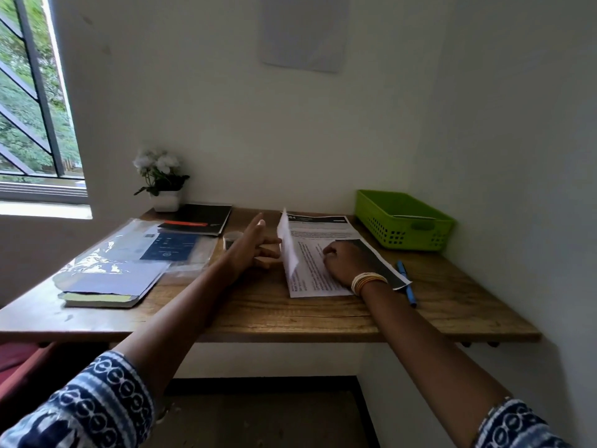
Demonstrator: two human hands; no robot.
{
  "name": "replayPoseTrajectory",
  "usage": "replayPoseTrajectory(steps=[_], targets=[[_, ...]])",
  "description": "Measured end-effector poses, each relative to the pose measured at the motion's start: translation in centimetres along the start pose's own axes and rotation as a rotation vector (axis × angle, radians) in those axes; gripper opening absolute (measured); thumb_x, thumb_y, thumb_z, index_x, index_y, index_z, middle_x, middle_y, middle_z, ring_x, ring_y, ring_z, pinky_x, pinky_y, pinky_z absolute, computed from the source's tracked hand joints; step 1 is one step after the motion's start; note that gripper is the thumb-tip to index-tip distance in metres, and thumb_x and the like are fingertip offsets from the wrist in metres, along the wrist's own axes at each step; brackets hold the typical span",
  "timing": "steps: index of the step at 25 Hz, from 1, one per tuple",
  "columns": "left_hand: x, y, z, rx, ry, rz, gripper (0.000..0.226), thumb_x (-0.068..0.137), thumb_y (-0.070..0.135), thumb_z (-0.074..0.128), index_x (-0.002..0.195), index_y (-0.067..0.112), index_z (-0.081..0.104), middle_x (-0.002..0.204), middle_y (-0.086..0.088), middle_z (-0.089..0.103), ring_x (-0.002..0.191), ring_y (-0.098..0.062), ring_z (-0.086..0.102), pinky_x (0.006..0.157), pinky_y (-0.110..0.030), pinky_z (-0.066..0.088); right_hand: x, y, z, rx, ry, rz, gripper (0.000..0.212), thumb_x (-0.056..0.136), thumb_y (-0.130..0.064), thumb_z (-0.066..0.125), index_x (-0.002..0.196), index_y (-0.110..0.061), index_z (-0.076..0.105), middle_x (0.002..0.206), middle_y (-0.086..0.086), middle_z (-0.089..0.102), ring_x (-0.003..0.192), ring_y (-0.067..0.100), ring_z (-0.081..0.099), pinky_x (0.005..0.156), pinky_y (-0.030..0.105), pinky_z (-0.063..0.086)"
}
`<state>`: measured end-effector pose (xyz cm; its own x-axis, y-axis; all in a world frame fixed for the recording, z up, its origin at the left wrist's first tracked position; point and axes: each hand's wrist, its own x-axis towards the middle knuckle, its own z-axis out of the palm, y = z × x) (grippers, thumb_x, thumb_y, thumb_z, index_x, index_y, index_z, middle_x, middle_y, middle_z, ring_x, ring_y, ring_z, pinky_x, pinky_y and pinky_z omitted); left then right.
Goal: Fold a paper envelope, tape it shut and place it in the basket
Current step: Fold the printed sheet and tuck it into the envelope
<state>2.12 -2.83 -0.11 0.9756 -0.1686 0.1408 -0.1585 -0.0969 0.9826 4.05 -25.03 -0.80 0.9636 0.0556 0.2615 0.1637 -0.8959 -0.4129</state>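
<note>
We see one green basket (403, 221) at the far right corner of the wooden table (258, 305), with what looks like a flat pale sheet lying inside it. One printed sheet of paper (323, 253) lies just left of the basket; its left edge stands lifted off the table. Our left hand (248, 250) is spread, fingers straight, touching that raised flap from the left. Our right hand (345, 261) rests on the sheet with fingers curled; whether it pinches the paper we cannot tell. One blue pen (406, 282) lies below the basket, one roll of tape (232, 239) left of the sheet, one flower pot (165, 200) far left of the basket.
</note>
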Motion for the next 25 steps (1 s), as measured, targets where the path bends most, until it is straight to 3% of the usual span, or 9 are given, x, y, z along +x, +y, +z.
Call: replayPoseTrajectory(steps=[3,6,9,12,15,17,19,22,25], targets=[[0.5,-0.3,1.2,0.380,-0.110,0.028,0.055,0.100,0.049,0.017,0.150,0.025,0.019,0.138,-0.010,0.050,0.122,-0.027,0.051,0.096,-0.039,0.044,-0.6,-0.4,-0.7,0.075,0.066,0.020,0.031,0.094,-0.028,0.046,0.105,-0.013,0.070,0.113,0.010,0.068,0.100,0.027,0.062,0.080,0.028,0.045],[0.6,-0.5,1.8,0.471,-0.114,0.017,0.053,0.099,0.049,0.023,0.145,0.025,0.033,0.140,-0.008,0.049,0.129,-0.025,0.044,0.109,-0.042,0.034,-0.7,-0.4,-1.0,0.207,0.039,0.061,0.033,0.095,-0.031,0.046,0.100,-0.011,0.071,0.107,0.012,0.070,0.091,0.025,0.063,0.062,0.020,0.041],[0.4,0.1,2.2,0.328,-0.058,0.006,0.041,0.099,0.033,0.039,0.139,0.021,0.044,0.140,-0.008,0.048,0.121,-0.023,0.049,0.096,-0.033,0.042,-0.8,-0.4,-0.6,0.246,-0.023,-0.020,0.027,0.091,-0.030,0.056,0.110,-0.017,0.070,0.114,0.004,0.067,0.086,0.010,0.055,0.059,0.008,0.038],[0.6,0.7,2.4,0.044,0.037,-0.087,0.040,0.093,0.011,0.054,0.133,0.017,0.049,0.134,-0.012,0.051,0.106,-0.022,0.058,0.081,-0.032,0.053,-0.6,-0.3,0.1,0.215,-0.076,-0.075,0.033,0.084,-0.033,0.065,0.115,-0.026,0.067,0.125,0.003,0.061,0.104,0.014,0.055,0.084,0.023,0.044],[0.9,1.4,3.4,-0.159,0.143,-0.235,0.048,0.086,0.001,0.061,0.132,0.010,0.049,0.127,-0.015,0.055,0.097,-0.023,0.061,0.069,-0.030,0.055,-0.4,-0.5,0.5,0.204,-0.078,-0.102,0.028,0.083,-0.035,0.065,0.110,-0.031,0.069,0.129,0.004,0.057,0.114,0.022,0.053,0.092,0.030,0.044],[1.2,1.3,4.3,-0.074,0.247,-0.249,0.050,0.083,0.000,0.065,0.130,0.009,0.050,0.128,-0.014,0.055,0.100,-0.023,0.060,0.067,-0.029,0.054,-0.4,-0.5,0.6,0.163,-0.086,-0.126,0.025,0.084,-0.037,0.064,0.108,-0.033,0.071,0.131,0.003,0.057,0.117,0.023,0.052,0.096,0.032,0.043],[1.4,1.0,4.8,0.096,0.343,-0.199,0.054,0.081,0.000,0.066,0.130,0.014,0.051,0.132,-0.012,0.052,0.110,-0.026,0.056,0.077,-0.031,0.054,-0.4,-0.5,0.6,0.153,-0.076,-0.130,0.024,0.084,-0.036,0.064,0.106,-0.030,0.072,0.126,0.002,0.061,0.116,0.022,0.054,0.099,0.035,0.045],[1.5,0.9,4.6,0.073,0.431,-0.155,0.057,0.082,0.002,0.065,0.134,0.019,0.048,0.133,-0.012,0.052,0.101,-0.022,0.056,0.069,-0.030,0.052,-0.4,-0.8,0.8,0.200,-0.045,-0.141,0.024,0.086,-0.031,0.064,0.104,-0.018,0.074,0.112,0.002,0.068,0.104,0.019,0.060,0.088,0.027,0.044],[1.2,1.5,4.9,-0.281,0.292,-0.173,0.049,0.094,0.014,0.053,0.141,0.015,0.037,0.110,-0.015,0.063,0.080,-0.024,0.064,0.054,-0.033,0.057,-0.6,-1.3,0.5,0.243,-0.075,-0.149,0.027,0.093,-0.025,0.056,0.107,-0.008,0.071,0.109,0.008,0.070,0.093,0.017,0.061,0.076,0.014,0.041]])
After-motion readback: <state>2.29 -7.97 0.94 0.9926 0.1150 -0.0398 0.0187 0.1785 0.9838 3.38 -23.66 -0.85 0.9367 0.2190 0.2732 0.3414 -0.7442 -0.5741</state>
